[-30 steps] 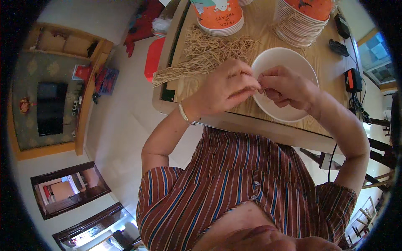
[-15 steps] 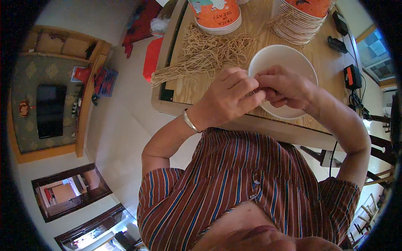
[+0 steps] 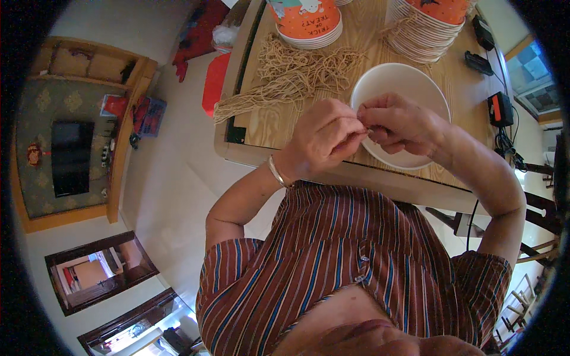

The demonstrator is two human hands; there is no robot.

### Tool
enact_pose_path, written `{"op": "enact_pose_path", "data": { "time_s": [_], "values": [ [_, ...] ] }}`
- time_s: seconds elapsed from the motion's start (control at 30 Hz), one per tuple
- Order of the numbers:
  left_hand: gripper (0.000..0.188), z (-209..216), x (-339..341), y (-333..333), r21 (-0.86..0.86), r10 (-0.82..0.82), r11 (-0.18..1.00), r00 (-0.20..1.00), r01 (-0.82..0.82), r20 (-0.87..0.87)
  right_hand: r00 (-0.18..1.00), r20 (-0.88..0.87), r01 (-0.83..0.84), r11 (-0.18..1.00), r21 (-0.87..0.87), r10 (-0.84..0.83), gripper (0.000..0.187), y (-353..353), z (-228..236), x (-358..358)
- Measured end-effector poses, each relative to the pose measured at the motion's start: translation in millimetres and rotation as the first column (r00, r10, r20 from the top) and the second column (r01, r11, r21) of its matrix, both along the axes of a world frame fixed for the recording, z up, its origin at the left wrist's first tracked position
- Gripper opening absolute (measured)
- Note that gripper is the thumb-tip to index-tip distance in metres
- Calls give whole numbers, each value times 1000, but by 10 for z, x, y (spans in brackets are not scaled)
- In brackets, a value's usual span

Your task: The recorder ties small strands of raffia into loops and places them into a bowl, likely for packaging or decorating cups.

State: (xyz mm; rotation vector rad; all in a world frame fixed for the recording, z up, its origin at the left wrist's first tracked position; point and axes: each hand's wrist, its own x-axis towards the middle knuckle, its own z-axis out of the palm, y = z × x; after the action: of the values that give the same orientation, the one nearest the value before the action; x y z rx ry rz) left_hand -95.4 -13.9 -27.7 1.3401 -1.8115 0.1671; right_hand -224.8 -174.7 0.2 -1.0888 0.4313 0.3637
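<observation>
My left hand (image 3: pixel 328 132), with a silver bangle at the wrist, is closed in a pinch over the near left rim of a white paper bucket (image 3: pixel 415 80). My right hand (image 3: pixel 399 124) meets it from the other side, fingers curled and pinching in front of the bucket's opening. The fingertips of both hands almost touch; whatever they grip between them is too small and hidden to name. The bucket's inside faces up toward me. Just beyond my left hand lies a loose heap of beige cords (image 3: pixel 297 77), several strands trailing to the table's left edge.
On the wooden table (image 3: pixel 270 133), orange printed paper buckets (image 3: pixel 306 24) stand stacked at the back. Another stack (image 3: pixel 424 35) beside them has beige cords hanging from it. Black power adapters (image 3: pixel 500 110) and cables line the right edge. A red stool (image 3: pixel 215 83) stands left of the table.
My left hand has turned and shifted slightly left, its fingers curling in more. My right hand stays nearly in place at the bucket, its fingertips a little changed.
</observation>
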Motion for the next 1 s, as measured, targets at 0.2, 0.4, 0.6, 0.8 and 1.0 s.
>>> {"op": "enact_pose_path", "data": {
  "time_s": [0.2,0.4,0.6,0.8,1.0],
  "values": [
    [11,-159,-60,42,93,111,993,901,-78,-419,999,-34,-15,996,-85,12,17,-9,12,7],
    [7,-201,-193,93,195,147,981,586,19,-797,999,-40,-17,996,-93,13,19,15,66,15],
    [7,-274,-291,112,196,168,979,321,58,-932,999,-40,-14,994,-111,9,19,11,39,26],
    [10,-264,-397,132,241,231,970,181,37,-956,998,-59,12,990,-141,-20,18,19,50,27],
    [10,-292,-424,106,200,198,979,81,21,-977,997,-63,39,988,-147,-49,16,66,79,35]
  ]
}}
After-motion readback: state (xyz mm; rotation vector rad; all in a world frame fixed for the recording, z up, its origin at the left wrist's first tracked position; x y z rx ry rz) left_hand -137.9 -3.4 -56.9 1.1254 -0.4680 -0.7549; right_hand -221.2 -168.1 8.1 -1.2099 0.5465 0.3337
